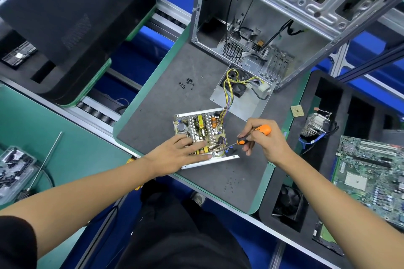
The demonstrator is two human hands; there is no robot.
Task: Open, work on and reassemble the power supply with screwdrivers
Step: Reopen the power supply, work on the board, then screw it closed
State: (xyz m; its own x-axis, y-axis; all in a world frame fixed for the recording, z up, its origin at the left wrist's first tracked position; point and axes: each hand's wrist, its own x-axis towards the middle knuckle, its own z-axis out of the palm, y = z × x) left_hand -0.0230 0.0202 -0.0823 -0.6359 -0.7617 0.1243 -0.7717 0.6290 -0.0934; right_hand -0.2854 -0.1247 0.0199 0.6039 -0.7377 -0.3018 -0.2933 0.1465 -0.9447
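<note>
The opened power supply (201,129) lies on the grey mat, its circuit board with capacitors and coils exposed. My left hand (181,153) rests flat on the board's near side, fingers straight. My right hand (264,140) grips an orange-and-black screwdriver (251,136) whose tip reaches the board's near right corner. The supply's metal cover with its fan (238,94) lies behind, joined by yellow and black wires. A small heap of black screws (187,83) sits on the mat further back.
An open computer case (262,28) stands at the back of the mat. At the right, black foam trays hold a motherboard (371,172), a heatsink (317,124) and a fan (288,201); a CPU chip (297,111) lies nearby. A long rod (46,159) lies at the left.
</note>
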